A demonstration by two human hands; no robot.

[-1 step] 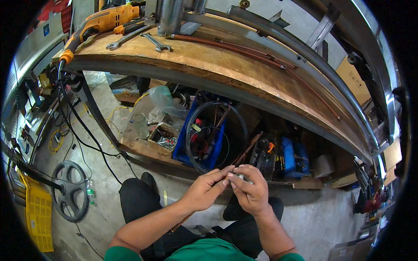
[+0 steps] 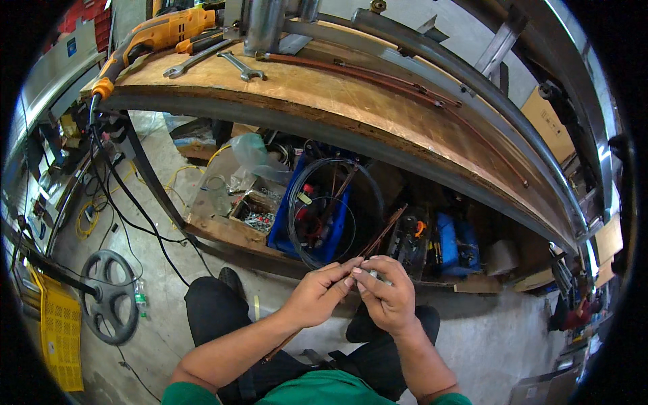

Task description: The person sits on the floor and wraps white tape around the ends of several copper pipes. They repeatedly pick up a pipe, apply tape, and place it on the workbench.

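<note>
Over my lap, my left hand [image 2: 317,297] is closed round thin copper-coloured rods [image 2: 385,233]. Their far ends stick out past the fingertips toward the shelf, and a length shows again beneath my left wrist. My right hand [image 2: 390,300] meets the left, its thumb and fingers pinched at the same spot on the rods. A small pale grey piece [image 2: 373,273] peeks out between the right fingers; its kind is hidden. The fingertips of both hands touch or nearly touch.
Ahead stands a wooden workbench [image 2: 304,84] with an orange power tool [image 2: 165,30], wrenches [image 2: 243,67] and long copper-coloured rods [image 2: 364,74]. Beneath it are a blue crate [image 2: 287,229], a wire coil [image 2: 381,196] and a blue box [image 2: 455,246]. A black handwheel [image 2: 101,293] and cables lie left.
</note>
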